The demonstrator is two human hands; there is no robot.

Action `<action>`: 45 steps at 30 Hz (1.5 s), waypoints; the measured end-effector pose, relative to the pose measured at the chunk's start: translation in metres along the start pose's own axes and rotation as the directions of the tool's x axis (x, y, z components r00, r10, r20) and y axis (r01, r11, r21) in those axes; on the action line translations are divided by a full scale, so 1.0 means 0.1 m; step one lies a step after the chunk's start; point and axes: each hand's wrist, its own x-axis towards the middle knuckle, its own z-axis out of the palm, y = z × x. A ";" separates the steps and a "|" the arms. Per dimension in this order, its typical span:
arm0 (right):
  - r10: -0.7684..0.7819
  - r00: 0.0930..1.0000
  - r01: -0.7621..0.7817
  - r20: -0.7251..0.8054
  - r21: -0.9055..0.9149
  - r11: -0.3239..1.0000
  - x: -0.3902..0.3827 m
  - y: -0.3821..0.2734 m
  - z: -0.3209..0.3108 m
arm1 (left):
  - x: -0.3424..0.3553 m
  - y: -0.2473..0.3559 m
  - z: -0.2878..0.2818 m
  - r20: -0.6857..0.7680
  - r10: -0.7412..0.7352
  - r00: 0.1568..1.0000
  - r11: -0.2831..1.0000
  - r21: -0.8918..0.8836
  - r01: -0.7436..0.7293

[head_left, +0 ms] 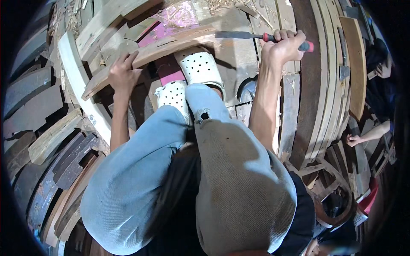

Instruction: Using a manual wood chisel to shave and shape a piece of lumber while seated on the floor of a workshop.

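Observation:
A long wooden board [171, 44] lies slantwise in front of my feet, its far right end pale and freshly cut. My left hand [123, 73] grips it near its left end, fingers over the far edge. In my right hand [285, 46] is a chisel [235, 35] with a red and black handle, its wide flat blade pointing left. The blade's tip meets the board's right end. My right shoe [200, 67], white with holes, is against the board's near edge. The other white shoe [172, 96] rests just left of it.
Several wood offcuts [34, 106] are stacked on the left. A pale plank [77, 64] stands near my left arm. Wood shavings [179, 15] litter the far floor. Long planks [326, 85] run along the right, where another person's hand [353, 140] shows. A curved wooden frame [337, 219] lies lower right.

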 end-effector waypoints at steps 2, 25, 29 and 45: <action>0.090 0.995 -0.091 -0.036 -0.034 0.995 -0.03 0.02 -0.03 | -0.03 -0.08 0.04 0.006 0.000 1.000 1.000 -0.007 0.000; 0.209 0.977 -0.208 -0.040 0.012 0.978 0.10 0.02 -0.05 | -0.05 -0.13 -0.01 -0.030 0.078 0.996 0.997 -0.010 -0.079; 0.126 0.992 -0.124 -0.022 0.066 0.990 0.44 -0.25 -0.21 | -0.05 -0.07 -0.01 0.022 0.009 1.000 0.998 -0.067 -0.007; 0.373 0.919 -0.371 0.130 -0.041 0.928 -0.39 0.10 -0.01 | -0.12 -0.17 -0.01 -0.004 0.018 1.000 0.999 -0.027 -0.018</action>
